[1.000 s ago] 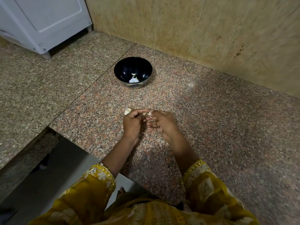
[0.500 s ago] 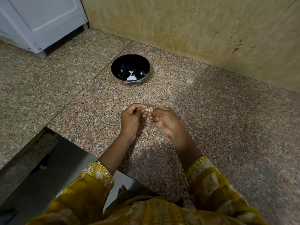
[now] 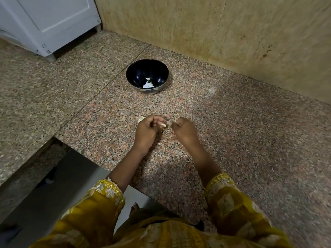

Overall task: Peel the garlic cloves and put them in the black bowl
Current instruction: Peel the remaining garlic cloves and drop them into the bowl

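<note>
— Speckled granite counter (image 3: pixel 232 140) lies under us, and our two hands meet just above it. What are we holding?

— Our left hand (image 3: pixel 146 133) is curled, its fingertips pinching a pale garlic clove (image 3: pixel 162 125) that pokes out toward the other hand.

— And the right?

— Our right hand (image 3: pixel 184 133) is blurred, but its fingers are bent in too, nipping a bit of papery skin (image 3: pixel 169 123) at the clove's free end. So the clove sits right between our hands, touching both.

— Anything beside them?

— One loose husk (image 3: pixel 140 118) lies on the granite just beyond our left knuckles.

— Where is the black bowl (image 3: pixel 138 72)?

— Well apart from us, straight ahead and slightly left, near the beige tiled wall (image 3: pixel 232 33). We can see a few peeled cloves (image 3: pixel 148 84) at its bottom.

— Farther out?

— A white appliance (image 3: pixel 50 20) stands in the far left corner, and our yellow embroidered sleeves (image 3: pixel 100 199) fill the near edge.
</note>
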